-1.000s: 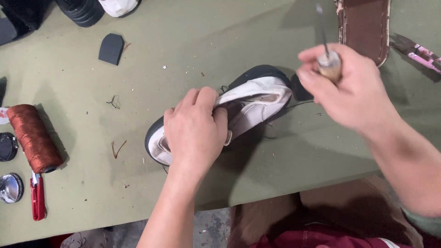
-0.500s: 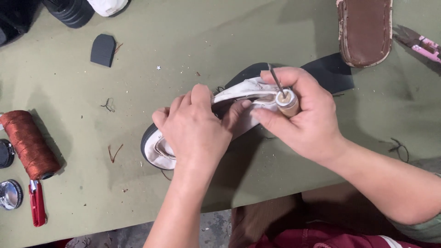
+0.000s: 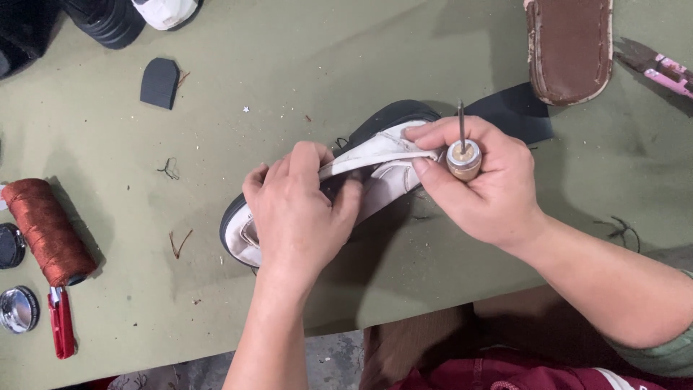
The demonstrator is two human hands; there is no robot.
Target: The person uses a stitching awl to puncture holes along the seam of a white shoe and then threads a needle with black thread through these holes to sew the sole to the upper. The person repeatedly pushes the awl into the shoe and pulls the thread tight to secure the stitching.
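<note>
Thread spool [image 3: 47,231], rust-brown, lies at the left edge of the green table [image 3: 303,65], with two round tins [image 3: 17,309] just beside it and red clippers [image 3: 61,332] touching its lower end near the front edge. Heel piece [image 3: 159,83], dark, flat, sits alone at upper left; open cloth lies between it and the shoe, crossed only by thread scraps [image 3: 180,244]. Shoe [image 3: 382,155], white upper on a black sole, lies on its side at table centre, toe toward upper right, heel toward lower left, not far from the front edge. Left hand [image 3: 296,213] covers the heel half, fingers curled and pressed together over the upper, thumb clamped against the side. Right hand [image 3: 480,184] grips the toe half, thumb and forefinger pinching the white edge strip, remaining fingers wrapped round the wooden handle of an awl [image 3: 462,152], its needle pointing away from the person. Black sheet [image 3: 516,112] lies just behind the right hand. Brown insole [image 3: 570,47] runs off the top edge at upper right. Pink cutter [image 3: 660,68] lies at the right edge. Bare cloth stands open right of the forearm.
</note>
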